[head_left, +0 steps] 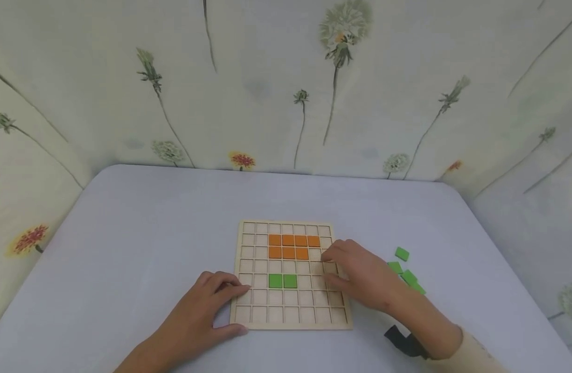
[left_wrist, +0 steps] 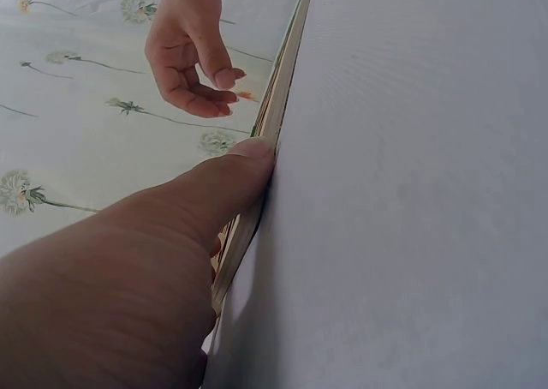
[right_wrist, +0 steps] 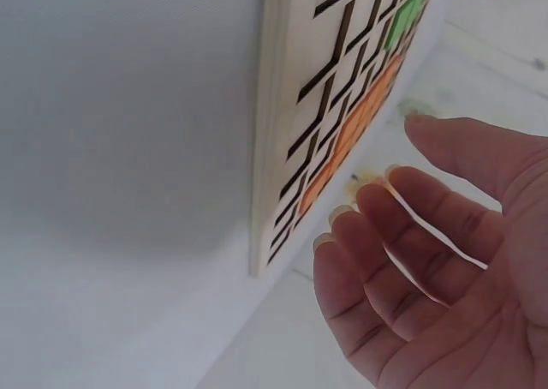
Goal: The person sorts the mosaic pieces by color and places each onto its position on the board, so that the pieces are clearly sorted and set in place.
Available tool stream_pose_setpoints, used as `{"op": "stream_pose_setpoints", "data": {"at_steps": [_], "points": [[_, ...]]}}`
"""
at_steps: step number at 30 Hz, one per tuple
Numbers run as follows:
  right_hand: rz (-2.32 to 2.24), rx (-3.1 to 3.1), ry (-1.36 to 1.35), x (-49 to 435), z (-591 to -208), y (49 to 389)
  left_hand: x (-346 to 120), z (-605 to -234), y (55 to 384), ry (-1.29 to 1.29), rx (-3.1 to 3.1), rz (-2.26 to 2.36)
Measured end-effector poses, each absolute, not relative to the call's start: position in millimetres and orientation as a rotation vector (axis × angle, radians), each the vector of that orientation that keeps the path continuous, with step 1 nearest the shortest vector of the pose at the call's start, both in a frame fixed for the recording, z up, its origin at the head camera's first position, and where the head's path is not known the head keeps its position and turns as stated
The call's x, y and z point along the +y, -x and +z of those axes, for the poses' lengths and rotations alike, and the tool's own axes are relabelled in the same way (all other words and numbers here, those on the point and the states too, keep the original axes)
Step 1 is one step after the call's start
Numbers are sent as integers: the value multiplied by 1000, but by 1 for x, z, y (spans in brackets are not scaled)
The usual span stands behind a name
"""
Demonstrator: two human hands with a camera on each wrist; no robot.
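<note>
A square wooden grid board (head_left: 290, 326) lies flat, bearing several orange tiles (head_left: 288, 240) in two rows, four and three cells wide being avoided here as simply a longer and a shorter row. Below them, two green tiles (head_left: 283, 281) sit side by side in their cells. My left hand (head_left: 202, 305) holds the board's near left corner, fingertips on the left rim and thumb (left_wrist: 248, 153) against the near edge. Over the board's right side hovers my right hand (head_left: 360, 272). Its fingers (right_wrist: 368, 209) are loosely curved, thumb apart, with nothing between them.
Several loose green tiles (head_left: 409, 277) lie to the right of the board, beyond my right forearm. A dark strap (head_left: 402, 342) is at the right wrist. The pale tabletop (head_left: 174, 223) ends at a flower-patterned backdrop (head_left: 258, 103).
</note>
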State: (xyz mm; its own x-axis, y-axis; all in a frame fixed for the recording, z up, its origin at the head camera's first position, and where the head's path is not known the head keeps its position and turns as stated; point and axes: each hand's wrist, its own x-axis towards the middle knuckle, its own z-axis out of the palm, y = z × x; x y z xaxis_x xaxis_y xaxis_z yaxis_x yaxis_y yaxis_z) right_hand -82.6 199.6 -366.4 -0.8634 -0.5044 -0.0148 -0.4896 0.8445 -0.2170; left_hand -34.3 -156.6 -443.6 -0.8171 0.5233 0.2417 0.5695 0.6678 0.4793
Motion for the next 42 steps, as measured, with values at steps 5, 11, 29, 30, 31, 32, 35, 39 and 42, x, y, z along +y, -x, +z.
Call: {"op": "stream_pose_setpoints", "data": {"at_steps": [5,11,29,30,31,32,35,39,42], "points": [[-299,2975,750,216,-365,82,-157,-444,35,914,-2785,-829],[-258,2986,627,237,-366,82,-157,-442,35,919,-2784,-834],[-183,3021,472,287,-366,75,-156,-440,36,898,-2832,-823],[-178,3021,467,290,-366,75,-156,-441,36,900,-2828,-822],[-178,3019,458,293,-367,74,-156,-441,36,902,-2823,-825],[-176,3018,453,296,-368,74,-156,-441,36,904,-2819,-826],[-163,3010,432,304,-370,75,-156,-441,36,910,-2808,-833],[-162,3007,441,312,-372,76,-155,-441,36,911,-2808,-837],[-170,3008,447,318,-373,77,-155,-442,36,909,-2812,-838]]}}
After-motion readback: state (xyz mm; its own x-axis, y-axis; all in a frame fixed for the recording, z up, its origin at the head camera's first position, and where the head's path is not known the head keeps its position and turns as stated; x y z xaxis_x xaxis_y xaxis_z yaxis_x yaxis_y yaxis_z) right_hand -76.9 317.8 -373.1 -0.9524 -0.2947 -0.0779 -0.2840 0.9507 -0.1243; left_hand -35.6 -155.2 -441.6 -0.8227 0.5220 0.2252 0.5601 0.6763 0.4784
